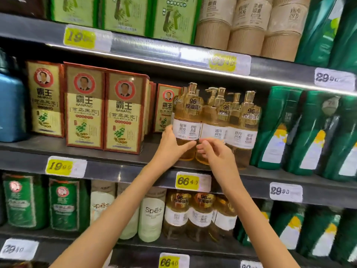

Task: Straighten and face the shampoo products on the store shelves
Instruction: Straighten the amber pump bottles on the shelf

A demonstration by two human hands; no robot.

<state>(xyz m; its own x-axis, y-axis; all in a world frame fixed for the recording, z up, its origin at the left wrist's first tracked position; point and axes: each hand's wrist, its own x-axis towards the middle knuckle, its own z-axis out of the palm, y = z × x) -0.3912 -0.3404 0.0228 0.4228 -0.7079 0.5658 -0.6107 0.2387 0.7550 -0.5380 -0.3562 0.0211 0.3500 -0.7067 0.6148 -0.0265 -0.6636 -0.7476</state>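
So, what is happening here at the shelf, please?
A person is straightening the amber pump bottles on the middle shelf. The left hand grips the leftmost bottle by its white label. The right hand, fingers curled, is at that label's lower edge; whether it pinches is unclear. Bawang boxes stand to the left.

left gap: we see bare shelf (150, 146) between the front bawang boxes (123, 113) and the amber pump bottles (241, 122); one set-back box (167, 107) closes its rear.
in the gap: our left grip (171, 145) fills part, round the leftmost amber bottle (188, 113).
overhead: upper shelf edge (164, 55) hangs close above the pump heads (193, 88).
right side: green bottles (280, 128) crowd just beside the amber row.
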